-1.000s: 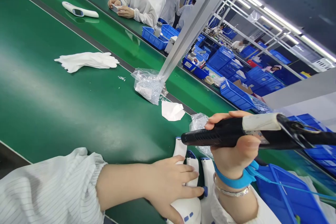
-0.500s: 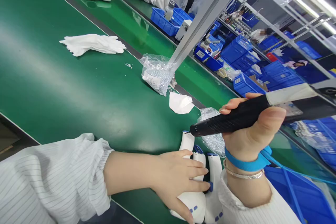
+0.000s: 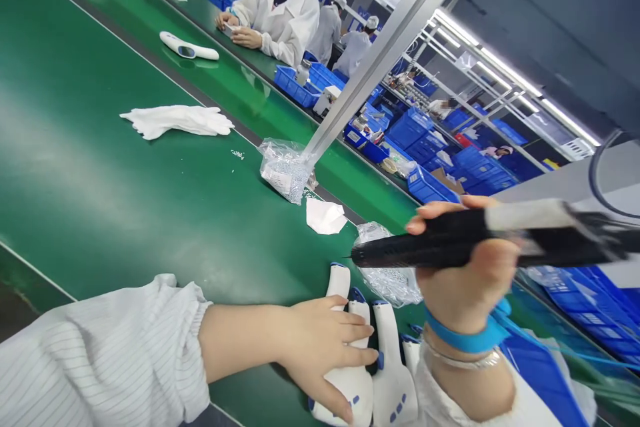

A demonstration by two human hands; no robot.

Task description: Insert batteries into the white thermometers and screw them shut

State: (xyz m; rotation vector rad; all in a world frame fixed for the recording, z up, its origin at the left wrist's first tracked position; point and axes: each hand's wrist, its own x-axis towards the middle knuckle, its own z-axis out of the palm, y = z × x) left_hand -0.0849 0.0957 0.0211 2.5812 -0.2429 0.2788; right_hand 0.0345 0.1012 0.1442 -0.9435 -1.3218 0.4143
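My left hand [image 3: 320, 343] lies over a white thermometer housing [image 3: 350, 390] with blue buttons, fingers curled round it on the green belt [image 3: 125, 200]. Two more white housings [image 3: 393, 373] lie side by side just to its right. My right hand [image 3: 467, 277] is raised above them, gripping a black electric screwdriver [image 3: 440, 247] held level with its tip pointing left. A blue strap and a silver bracelet circle my right wrist. A clear bag of small parts [image 3: 390, 277] lies behind the housings.
A bag of screws [image 3: 283, 170] leans at a slanted metal post [image 3: 380, 47]. White gloves [image 3: 175, 120], a paper scrap [image 3: 325, 215] and a thermometer [image 3: 189, 48] lie on the belt. A co-worker in a white coat [image 3: 280, 10] sits far off. Blue bins [image 3: 425, 147] line the right.
The view has swung back upward. My right hand has levelled the screwdriver. My left hand stays on the white housing.
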